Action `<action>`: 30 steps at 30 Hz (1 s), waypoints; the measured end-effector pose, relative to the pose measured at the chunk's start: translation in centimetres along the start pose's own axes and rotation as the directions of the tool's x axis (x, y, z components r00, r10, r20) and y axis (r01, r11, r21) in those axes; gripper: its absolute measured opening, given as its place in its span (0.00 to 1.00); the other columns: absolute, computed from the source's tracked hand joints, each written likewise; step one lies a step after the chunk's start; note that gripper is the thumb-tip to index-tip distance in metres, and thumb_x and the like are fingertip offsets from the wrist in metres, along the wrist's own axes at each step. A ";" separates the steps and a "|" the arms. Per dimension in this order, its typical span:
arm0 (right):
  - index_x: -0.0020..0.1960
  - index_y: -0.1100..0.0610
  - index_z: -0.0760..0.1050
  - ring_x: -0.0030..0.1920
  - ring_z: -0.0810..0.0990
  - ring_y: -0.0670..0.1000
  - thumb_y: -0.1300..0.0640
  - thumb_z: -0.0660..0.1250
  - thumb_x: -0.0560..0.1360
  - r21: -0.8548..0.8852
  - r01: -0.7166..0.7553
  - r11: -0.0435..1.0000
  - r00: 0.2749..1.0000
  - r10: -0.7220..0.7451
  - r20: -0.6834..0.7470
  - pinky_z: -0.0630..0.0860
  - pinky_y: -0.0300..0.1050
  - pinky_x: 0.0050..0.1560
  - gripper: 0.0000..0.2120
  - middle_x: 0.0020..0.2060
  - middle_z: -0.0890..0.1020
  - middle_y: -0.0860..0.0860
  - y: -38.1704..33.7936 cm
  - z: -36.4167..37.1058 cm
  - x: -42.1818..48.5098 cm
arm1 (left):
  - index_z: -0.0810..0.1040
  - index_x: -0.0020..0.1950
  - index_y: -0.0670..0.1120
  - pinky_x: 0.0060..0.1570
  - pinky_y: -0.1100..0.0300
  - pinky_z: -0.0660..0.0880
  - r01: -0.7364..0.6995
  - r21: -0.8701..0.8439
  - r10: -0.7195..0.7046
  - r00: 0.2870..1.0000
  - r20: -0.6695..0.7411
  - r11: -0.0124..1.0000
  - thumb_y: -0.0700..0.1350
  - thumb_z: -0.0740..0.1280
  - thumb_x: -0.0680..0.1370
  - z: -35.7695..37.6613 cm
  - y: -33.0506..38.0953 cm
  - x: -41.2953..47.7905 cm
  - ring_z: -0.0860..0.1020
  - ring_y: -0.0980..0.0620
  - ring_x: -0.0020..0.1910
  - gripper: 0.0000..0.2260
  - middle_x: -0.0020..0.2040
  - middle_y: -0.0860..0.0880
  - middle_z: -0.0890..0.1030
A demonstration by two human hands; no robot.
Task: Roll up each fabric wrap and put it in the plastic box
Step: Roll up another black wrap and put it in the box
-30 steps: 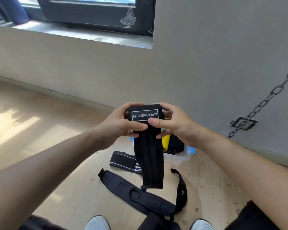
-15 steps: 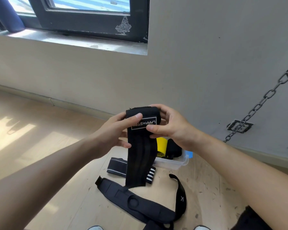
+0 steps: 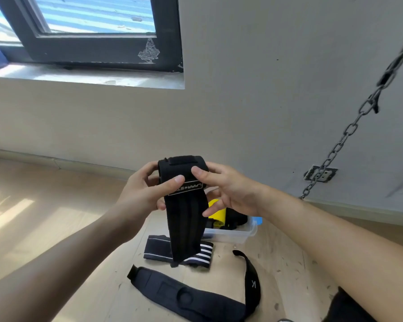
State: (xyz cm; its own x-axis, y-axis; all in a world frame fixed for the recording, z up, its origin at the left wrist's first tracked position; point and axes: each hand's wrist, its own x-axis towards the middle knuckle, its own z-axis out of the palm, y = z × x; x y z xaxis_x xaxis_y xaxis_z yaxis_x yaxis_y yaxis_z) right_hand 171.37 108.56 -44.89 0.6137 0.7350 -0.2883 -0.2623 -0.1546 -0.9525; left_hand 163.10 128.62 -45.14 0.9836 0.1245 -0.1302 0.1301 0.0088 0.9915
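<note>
I hold a black fabric wrap point(image 3: 186, 217) with a white-lettered label in the air in front of me. Its top end is rolled over and its loose tail hangs down. My left hand point(image 3: 144, 194) grips the roll from the left, thumb pressed on its front. My right hand point(image 3: 230, 189) pinches the roll from the right, thumb on top, lower fingers spread. Below on the floor stands the clear plastic box point(image 3: 242, 233), with a yellow roll point(image 3: 216, 212) and a black roll point(image 3: 235, 218) inside. A black wrap with white stripes point(image 3: 158, 247) lies flat beside the box.
A wide black padded strap point(image 3: 184, 296) with a loop lies on the pale wood floor near my feet. A metal chain point(image 3: 344, 138) hangs slanted at the right, by a wall socket point(image 3: 320, 174). A window sill runs along the upper left of the wall.
The wrap's top has been rolled further, so the label now sits lower on the roll and the hanging tail is shorter. My view has tilted upward.
</note>
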 end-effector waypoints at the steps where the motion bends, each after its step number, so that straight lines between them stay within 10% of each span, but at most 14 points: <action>1: 0.69 0.50 0.75 0.55 0.85 0.60 0.42 0.65 0.80 0.015 -0.002 1.000 1.000 0.002 -0.009 0.83 0.49 0.42 0.21 0.61 0.82 0.58 0.1 0.0 0.1 | 0.79 0.65 0.50 0.41 0.55 0.77 -0.006 0.002 0.006 1.000 -0.007 1.000 0.50 0.76 0.69 0.1 0.0 0.0 0.84 0.46 0.51 0.24 0.56 0.44 0.85; 4: 0.68 0.53 0.76 0.53 0.85 0.58 0.44 0.66 0.80 0.059 0.007 0.998 0.999 -0.005 -0.038 0.83 0.47 0.41 0.21 0.59 0.82 0.59 0.3 0.0 0.2 | 0.79 0.64 0.51 0.47 0.48 0.75 -0.007 0.024 0.007 1.000 -0.006 1.000 0.50 0.78 0.69 0.2 -0.1 -0.1 0.85 0.45 0.53 0.24 0.56 0.46 0.86; 9: 0.69 0.55 0.75 0.44 0.83 0.51 0.50 0.70 0.79 0.171 0.050 0.984 0.997 -0.039 -0.069 0.80 0.42 0.37 0.20 0.52 0.82 0.53 0.5 0.1 0.5 | 0.79 0.65 0.52 0.30 0.63 0.74 0.041 0.025 -0.041 0.999 0.003 0.999 0.51 0.80 0.71 0.1 0.2 0.1 0.84 0.52 0.44 0.24 0.56 0.47 0.85; 21: 0.72 0.55 0.69 0.60 0.83 0.60 0.64 0.71 0.78 0.177 0.122 0.977 0.992 -0.118 -0.032 0.83 0.50 0.49 0.24 0.58 0.81 0.60 0.9 -0.3 0.6 | 0.80 0.65 0.53 0.37 0.55 0.75 0.132 0.036 -0.136 0.984 0.119 0.991 0.65 0.69 0.72 0.0 -0.1 0.5 0.84 0.47 0.42 0.26 0.51 0.47 0.86; 30: 0.72 0.49 0.70 0.62 0.81 0.61 0.54 0.70 0.79 0.112 0.036 0.993 0.999 -0.036 0.002 0.83 0.58 0.55 0.23 0.66 0.78 0.58 0.2 -0.3 -0.1 | 0.78 0.68 0.48 0.31 0.62 0.75 0.087 0.002 -0.086 0.990 0.115 0.996 0.47 0.76 0.74 -0.2 -0.1 0.3 0.84 0.51 0.41 0.22 0.51 0.46 0.85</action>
State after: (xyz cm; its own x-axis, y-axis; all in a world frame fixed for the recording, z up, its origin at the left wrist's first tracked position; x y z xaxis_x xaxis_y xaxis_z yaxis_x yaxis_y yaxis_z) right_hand 171.47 108.31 -45.12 0.6210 0.7418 -0.2532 -0.3219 -0.0532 -0.9453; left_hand 163.31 128.88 -45.23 0.9765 0.0087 -0.2152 0.2150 0.0180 0.9764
